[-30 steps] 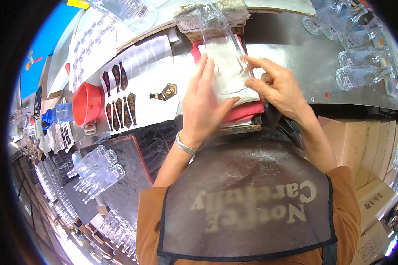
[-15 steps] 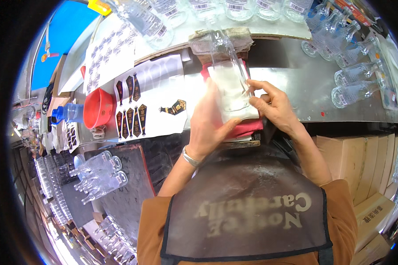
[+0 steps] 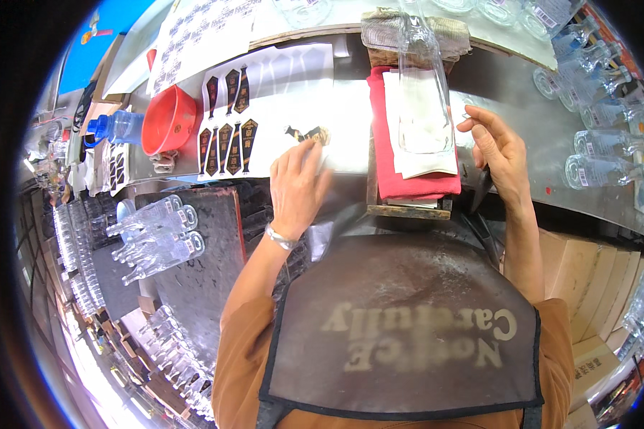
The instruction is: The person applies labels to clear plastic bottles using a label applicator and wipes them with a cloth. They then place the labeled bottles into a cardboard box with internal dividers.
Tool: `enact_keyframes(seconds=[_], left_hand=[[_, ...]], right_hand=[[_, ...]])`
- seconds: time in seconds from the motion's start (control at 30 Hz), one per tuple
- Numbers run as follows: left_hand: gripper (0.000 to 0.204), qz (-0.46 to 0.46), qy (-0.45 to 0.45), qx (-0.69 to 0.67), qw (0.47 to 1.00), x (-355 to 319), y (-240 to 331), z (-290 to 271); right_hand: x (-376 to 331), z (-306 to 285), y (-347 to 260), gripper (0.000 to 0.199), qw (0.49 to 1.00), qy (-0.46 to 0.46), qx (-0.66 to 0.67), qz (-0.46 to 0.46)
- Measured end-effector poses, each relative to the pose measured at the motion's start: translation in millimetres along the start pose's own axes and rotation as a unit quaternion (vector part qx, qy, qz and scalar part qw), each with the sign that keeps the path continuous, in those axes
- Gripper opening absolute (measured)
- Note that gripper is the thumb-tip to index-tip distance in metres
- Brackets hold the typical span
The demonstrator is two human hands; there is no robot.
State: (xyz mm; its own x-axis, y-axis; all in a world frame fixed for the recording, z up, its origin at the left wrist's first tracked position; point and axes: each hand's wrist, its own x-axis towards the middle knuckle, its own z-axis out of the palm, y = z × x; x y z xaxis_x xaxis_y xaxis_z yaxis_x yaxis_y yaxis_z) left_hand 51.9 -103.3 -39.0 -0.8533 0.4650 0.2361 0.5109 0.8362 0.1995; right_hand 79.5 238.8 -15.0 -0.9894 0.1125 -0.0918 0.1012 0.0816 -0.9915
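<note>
My left hand [image 3: 297, 187] reaches over the white sheet [image 3: 300, 79], its fingers stretched out and slightly blurred. The fingertips lie at a loose black-and-gold decal [image 3: 309, 134] and cover part of it; whether they grip it I cannot tell. A clear glass bottle [image 3: 426, 93] lies on a white cloth [image 3: 411, 169] over a red cloth [image 3: 383, 143], its neck end on a folded grey cloth [image 3: 447, 34]. To the right of the bottle's base, my right hand [image 3: 501, 151] is raised with fingers loosely bent and apart. Nothing I can make out is in it.
Several tie-shaped decals [image 3: 225, 146] stay on the sheet's left part. Left of them stand a red bowl [image 3: 170, 118] and a blue-capped jug [image 3: 118, 129]. Clear bottles [image 3: 599, 171] lie at the right; more [image 3: 157, 239] lie at lower left. Cardboard boxes [image 3: 587, 272] stand lower right.
My left hand has left the bottle and cloth and moved left to the loose decal. My right hand has drawn away from the bottle's side. The view has shifted, too.
</note>
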Motion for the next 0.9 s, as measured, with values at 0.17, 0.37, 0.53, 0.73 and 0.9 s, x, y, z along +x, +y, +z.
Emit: enact_keyframes(seconds=[0.17,0.37,0.53,0.73,0.9], left_hand=[[0.048,0.031,0.002,0.008,0.999,-25.5,-8.0,-13.2],[0.073,-0.032,0.016,0.01,0.999,-5.1,8.9,4.3],[0.049,0.018,0.056,0.012,0.998,-18.1,-10.1,20.6],[0.026,0.003,0.095,-0.07,0.993,-25.7,-10.1,7.2],[0.014,-0.331,0.058,-0.506,0.794,-4.1,-5.6,-28.1]], right_hand=[[-2.9,-7.3,4.2,0.039,1.0,0.013,0.01,0.018],[0.9,0.3,-1.6,0.036,1.0,-0.008,-0.012,-0.009],[-1.4,-4.2,4.0,0.039,1.0,0.008,-0.003,-0.005],[-4.2,-9.0,10.7,0.037,1.0,0.011,-0.007,-0.001],[-5.3,-20.1,10.3,0.035,0.999,0.028,0.004,0.016]])
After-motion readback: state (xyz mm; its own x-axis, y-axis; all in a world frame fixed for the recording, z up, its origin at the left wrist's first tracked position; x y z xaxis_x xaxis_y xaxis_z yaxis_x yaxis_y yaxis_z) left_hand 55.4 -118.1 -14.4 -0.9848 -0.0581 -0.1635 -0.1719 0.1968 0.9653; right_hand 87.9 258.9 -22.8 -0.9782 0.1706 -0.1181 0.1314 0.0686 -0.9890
